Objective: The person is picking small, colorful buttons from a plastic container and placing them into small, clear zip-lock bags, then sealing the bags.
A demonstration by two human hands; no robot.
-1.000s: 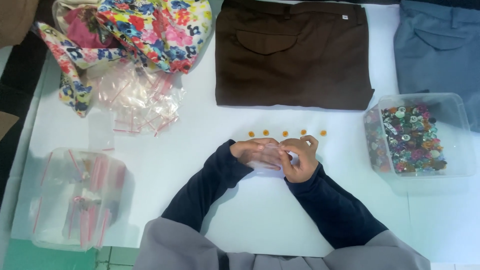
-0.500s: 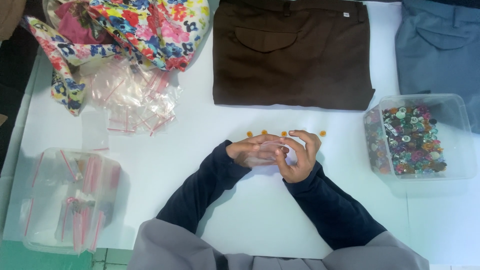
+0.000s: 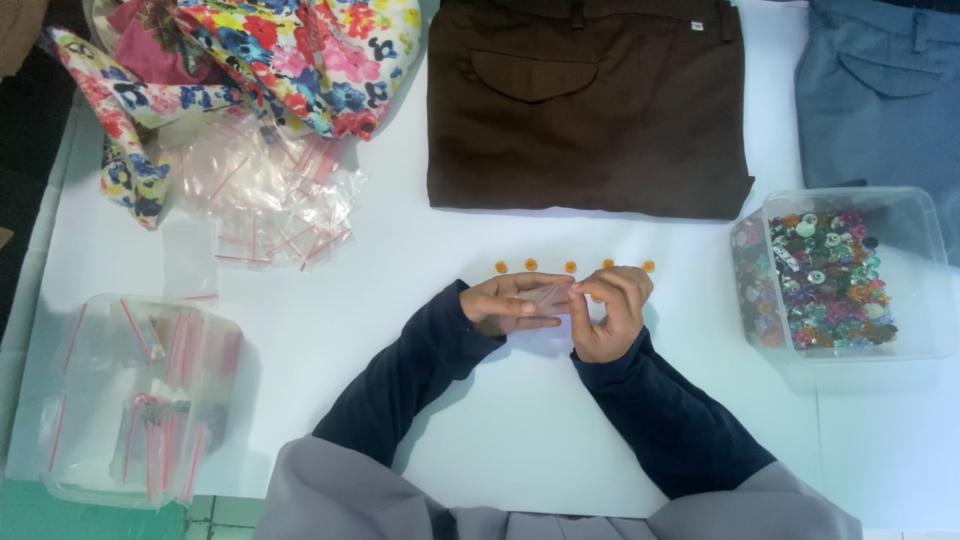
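Left hand point(image 3: 508, 305): we pinch one edge of a small clear bag point(image 3: 548, 298).
Right hand point(image 3: 612, 312): we pinch the other edge.
Bag: between our hands, above the white table point(image 3: 400, 300).
Buttons point(image 3: 570, 266): orange row just beyond our fingers.
Tub point(image 3: 850, 275): mixed buttons, on the right.

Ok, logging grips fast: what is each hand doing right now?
Left hand: closed, pinching the small clear bag.
Right hand: closed, pinching the same bag's other edge.
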